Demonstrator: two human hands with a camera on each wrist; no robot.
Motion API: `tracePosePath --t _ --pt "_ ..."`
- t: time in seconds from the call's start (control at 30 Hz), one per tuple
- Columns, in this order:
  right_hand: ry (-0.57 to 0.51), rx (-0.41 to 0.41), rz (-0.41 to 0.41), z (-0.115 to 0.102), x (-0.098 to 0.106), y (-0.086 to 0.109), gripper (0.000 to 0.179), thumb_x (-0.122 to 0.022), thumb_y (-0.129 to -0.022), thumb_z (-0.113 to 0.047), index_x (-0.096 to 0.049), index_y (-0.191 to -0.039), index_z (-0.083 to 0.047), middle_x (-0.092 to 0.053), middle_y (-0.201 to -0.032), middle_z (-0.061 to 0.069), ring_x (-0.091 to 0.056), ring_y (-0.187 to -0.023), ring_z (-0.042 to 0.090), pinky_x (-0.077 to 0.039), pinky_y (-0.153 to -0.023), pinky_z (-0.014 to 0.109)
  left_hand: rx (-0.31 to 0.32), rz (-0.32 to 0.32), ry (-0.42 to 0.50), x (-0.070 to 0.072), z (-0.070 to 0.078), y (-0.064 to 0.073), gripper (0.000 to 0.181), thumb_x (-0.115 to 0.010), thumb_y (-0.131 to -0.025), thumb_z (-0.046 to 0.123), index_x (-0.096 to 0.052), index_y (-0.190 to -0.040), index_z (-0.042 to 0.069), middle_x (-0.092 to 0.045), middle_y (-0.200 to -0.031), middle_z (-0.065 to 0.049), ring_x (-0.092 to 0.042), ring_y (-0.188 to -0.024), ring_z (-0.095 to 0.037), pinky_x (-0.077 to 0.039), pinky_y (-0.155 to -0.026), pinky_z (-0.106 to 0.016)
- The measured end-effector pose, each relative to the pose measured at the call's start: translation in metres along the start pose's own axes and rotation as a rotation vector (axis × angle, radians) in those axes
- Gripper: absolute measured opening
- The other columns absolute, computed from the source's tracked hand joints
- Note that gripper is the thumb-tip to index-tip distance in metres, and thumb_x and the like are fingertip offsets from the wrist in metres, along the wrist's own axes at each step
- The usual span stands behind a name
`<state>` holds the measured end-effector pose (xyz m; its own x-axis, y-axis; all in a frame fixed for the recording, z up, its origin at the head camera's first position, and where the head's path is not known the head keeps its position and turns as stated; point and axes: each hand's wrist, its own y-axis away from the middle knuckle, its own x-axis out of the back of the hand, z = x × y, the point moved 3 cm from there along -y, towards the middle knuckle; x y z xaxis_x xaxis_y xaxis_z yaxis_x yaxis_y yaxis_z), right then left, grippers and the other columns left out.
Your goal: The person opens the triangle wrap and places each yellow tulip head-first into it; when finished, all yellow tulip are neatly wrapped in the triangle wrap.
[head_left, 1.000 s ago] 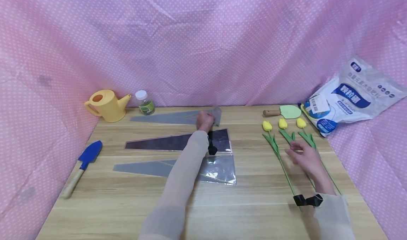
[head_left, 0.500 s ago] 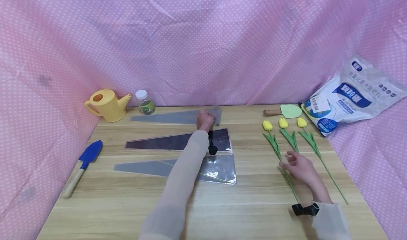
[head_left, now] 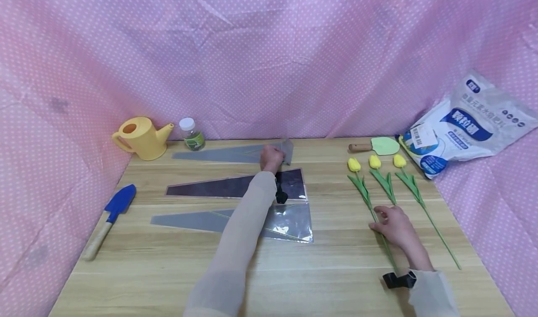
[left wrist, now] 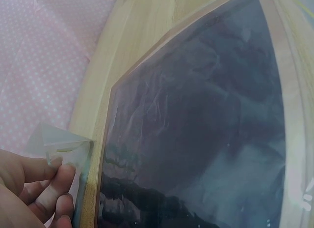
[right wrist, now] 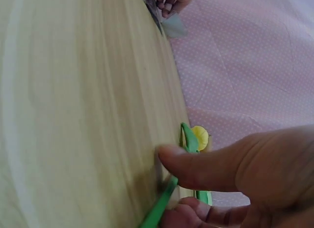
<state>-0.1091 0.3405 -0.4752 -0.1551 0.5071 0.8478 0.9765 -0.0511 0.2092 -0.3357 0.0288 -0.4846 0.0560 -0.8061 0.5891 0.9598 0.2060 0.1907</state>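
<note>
My left hand (head_left: 272, 158) pinches the wide, clear end of the farthest flower sleeve (head_left: 218, 155), a tapered grey plastic one. In the left wrist view, the sleeve's lifted corner (left wrist: 59, 142) stands up at thumb and forefinger. My right hand (head_left: 395, 226) is low over the stem of the leftmost yellow tulip (head_left: 354, 164), thumb and forefinger on either side with a gap between them. In the right wrist view, the thumb covers part of the green stem (right wrist: 159, 208). The middle tulip (head_left: 375, 162) has its lower stem hidden by that hand; the right tulip (head_left: 399, 161) lies apart.
A dark sleeve (head_left: 214, 187) and another grey sleeve (head_left: 189, 220) lie nearer. A yellow watering can (head_left: 145, 139), a lidded jar (head_left: 193, 137) and a blue trowel (head_left: 120, 200) are leftward. Back right are a green trowel (head_left: 384, 146) and a fertilizer bag (head_left: 466, 121).
My right hand has moved down the stems, toward the near side and slightly left, to the leftmost tulip's stem. The left hand stays on the far sleeve.
</note>
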Motion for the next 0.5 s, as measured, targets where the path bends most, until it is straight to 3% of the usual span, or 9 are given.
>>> tracePosePath --t 0.23,0.5 --pt "0.022 0.028 0.024 -0.0007 -0.0023 -0.0011 0.041 -0.071 -0.087 -0.006 -0.061 -0.124 0.009 -0.064 -0.107 0.030 -0.065 -0.095 0.040 -0.053 -0.080 0.054 0.011 0.005 -0.011 -0.0015 -0.0002 -0.0024 0.011 -0.070 -0.088 0.017 -0.078 -0.081 0.014 -0.078 -0.093 -0.003 -0.069 -0.084 -0.022 -0.045 -0.060 -0.030" --pt "-0.021 0.003 0.009 0.0004 -0.0028 -0.0035 0.042 -0.070 -0.085 0.000 -0.059 -0.124 0.013 -0.066 -0.102 0.025 -0.067 -0.091 0.035 -0.054 -0.077 0.048 0.016 0.001 -0.011 -0.0025 0.0001 -0.0020 0.012 -0.069 -0.089 0.016 -0.079 -0.082 0.014 -0.078 -0.089 -0.003 -0.070 -0.084 -0.022 -0.046 -0.059 -0.031"
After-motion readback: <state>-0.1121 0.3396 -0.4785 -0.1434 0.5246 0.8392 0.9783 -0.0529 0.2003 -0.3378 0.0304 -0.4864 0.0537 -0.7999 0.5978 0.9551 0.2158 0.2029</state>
